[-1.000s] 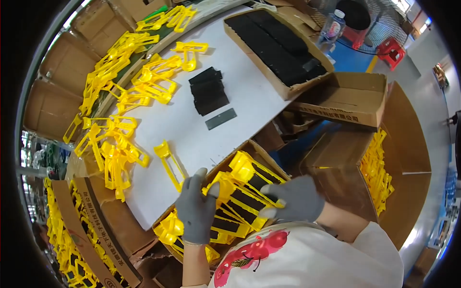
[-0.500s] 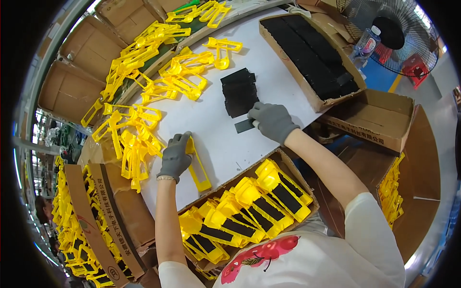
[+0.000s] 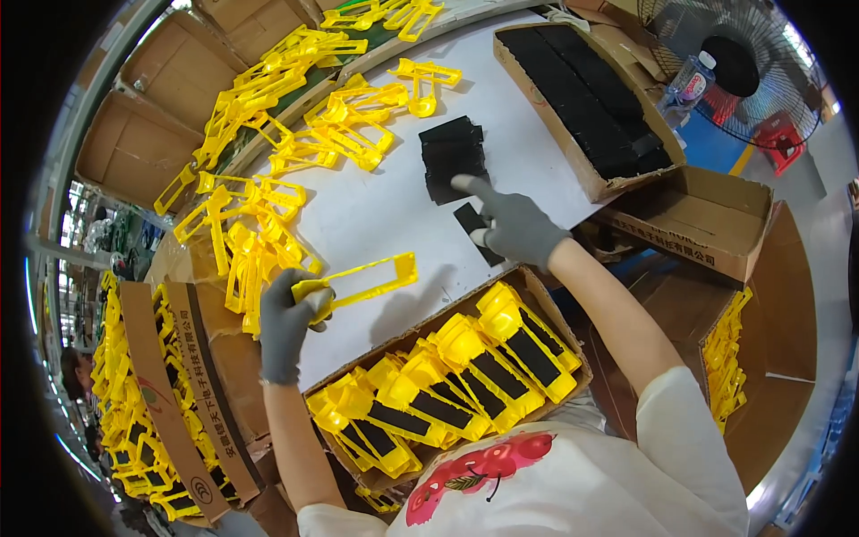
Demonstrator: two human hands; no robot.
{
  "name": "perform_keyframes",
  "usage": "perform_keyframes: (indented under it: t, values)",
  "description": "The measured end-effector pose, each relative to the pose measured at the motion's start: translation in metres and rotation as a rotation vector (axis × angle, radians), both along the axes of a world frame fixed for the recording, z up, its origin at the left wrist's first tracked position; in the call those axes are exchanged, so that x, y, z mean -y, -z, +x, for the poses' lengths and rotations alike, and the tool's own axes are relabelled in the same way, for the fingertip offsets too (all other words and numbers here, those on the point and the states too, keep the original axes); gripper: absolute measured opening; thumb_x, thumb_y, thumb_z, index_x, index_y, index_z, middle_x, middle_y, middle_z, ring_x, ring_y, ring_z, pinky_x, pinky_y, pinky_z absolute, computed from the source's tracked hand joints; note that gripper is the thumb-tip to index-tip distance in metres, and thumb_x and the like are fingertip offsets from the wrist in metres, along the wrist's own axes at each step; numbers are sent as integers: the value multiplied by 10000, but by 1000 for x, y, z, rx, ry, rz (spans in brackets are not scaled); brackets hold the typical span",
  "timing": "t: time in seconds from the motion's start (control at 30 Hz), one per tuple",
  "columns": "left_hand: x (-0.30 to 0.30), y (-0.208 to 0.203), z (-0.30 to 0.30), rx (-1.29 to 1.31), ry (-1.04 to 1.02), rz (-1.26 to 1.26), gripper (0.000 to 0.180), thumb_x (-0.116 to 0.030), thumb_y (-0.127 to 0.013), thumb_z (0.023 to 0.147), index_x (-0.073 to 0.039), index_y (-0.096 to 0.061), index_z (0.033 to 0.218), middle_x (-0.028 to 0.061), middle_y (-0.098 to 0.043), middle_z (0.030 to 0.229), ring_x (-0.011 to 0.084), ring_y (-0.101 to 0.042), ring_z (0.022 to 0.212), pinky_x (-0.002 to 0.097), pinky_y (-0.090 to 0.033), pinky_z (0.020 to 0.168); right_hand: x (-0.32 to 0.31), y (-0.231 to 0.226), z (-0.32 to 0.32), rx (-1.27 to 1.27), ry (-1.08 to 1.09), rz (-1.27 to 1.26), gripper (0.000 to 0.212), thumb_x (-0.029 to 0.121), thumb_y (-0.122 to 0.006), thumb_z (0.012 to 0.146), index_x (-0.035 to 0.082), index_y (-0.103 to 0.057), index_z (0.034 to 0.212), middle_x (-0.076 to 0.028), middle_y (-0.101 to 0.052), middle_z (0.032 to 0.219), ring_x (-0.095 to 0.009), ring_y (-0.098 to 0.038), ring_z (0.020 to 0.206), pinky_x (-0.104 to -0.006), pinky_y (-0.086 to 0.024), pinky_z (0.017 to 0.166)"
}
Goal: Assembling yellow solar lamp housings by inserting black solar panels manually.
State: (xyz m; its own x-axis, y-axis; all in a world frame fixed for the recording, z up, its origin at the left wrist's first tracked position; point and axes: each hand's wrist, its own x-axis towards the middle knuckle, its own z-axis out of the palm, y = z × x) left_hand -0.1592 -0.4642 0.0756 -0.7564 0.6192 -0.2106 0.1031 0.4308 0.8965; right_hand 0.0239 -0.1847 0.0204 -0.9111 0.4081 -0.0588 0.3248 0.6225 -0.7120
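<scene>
The yellow plastic frame (image 3: 362, 279) was up off the white table (image 3: 376, 215), held at one end in your left hand (image 3: 291, 324), with its long open part sticking out to the right above the table. Your left fingers in the grey glove were curled tight around the thick end of it. Your right hand (image 3: 512, 228) was on a flat black strip (image 3: 477, 231) lying on the table; your pointing finger was stretched out toward the stack of black strips (image 3: 454, 157) just past it, and your other fingers were bent down on the strip. The table was white and long, and a big messy heap of yellow frames (image 3: 295, 152) lay over its far and left side. A cardboard box of finished yellow pieces with black strips (image 3: 452, 385) sat at the near edge, right in front of you. Another cardboard box full of black strips (image 3: 586, 94) stood at the far right of the table. More brown boxes stood all around, a fan (image 3: 729, 63) and a water bottle (image 3: 684, 85) were past the table on the right, and the floor there was blue. Half a second before, your left hand pressed the frame down flat on the table, and it had since lifted it. Your right hand was at the black stack then and had pulled back a little toward you.
</scene>
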Motion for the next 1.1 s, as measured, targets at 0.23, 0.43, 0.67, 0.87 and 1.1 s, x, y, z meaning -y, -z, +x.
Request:
perform_keyframes:
  t: [0.23, 0.43, 0.67, 0.87, 1.1]
  values:
    - [19, 23, 102, 307, -82, 354, 279, -137, -623, 877, 22, -651, 1105, 97, -685, 971, 151, -645, 801, 259, -530, 670, 53, -61, 66, -197, 161, -498, 170, 138, -645, 888, 19, -630, 1010, -58, -633, 790, -77, -584, 676, -229, -472, 579]
    - [6, 15, 150, 525, -120, 409, 290, -90, -600, 898, 32, -617, 1161, 136, -677, 1002, 195, -675, 799, 289, -577, 679, 89, -69, 96, -273, 200, -656, 180, 91, -665, 863, 6, -602, 1009, -43, -649, 732, -71, -603, 619, -228, -473, 580]
    - [8, 15, 162, 627, -120, 441, 277, -8, -592, 879, 41, -634, 1148, 106, -656, 968, 189, -664, 809, 294, -591, 680, 103, -55, 103, -291, 86, -499, 168, 45, -583, 899, 24, -567, 1065, -62, -667, 772, -70, -642, 685, -215, -508, 590]
    - [3, 12, 167, 660, -164, 337, 273, 60, -580, 848, 51, -657, 1110, 93, -636, 951, 180, -654, 768, 289, -586, 663, 104, -50, 102, -251, 74, -254, 143, 65, -609, 888, 6, -581, 1015, -110, -675, 767, -152, -677, 631, -244, -516, 576]
    - [-1, 7, 170, 572, -194, 362, 253, 49, -592, 852, 52, -663, 1095, 88, -637, 921, 156, -638, 728, 267, -567, 631, 107, -63, 101, -245, 63, -34, 144, 106, -636, 887, 23, -590, 995, -107, -670, 710, -194, -686, 615, -256, -513, 559]
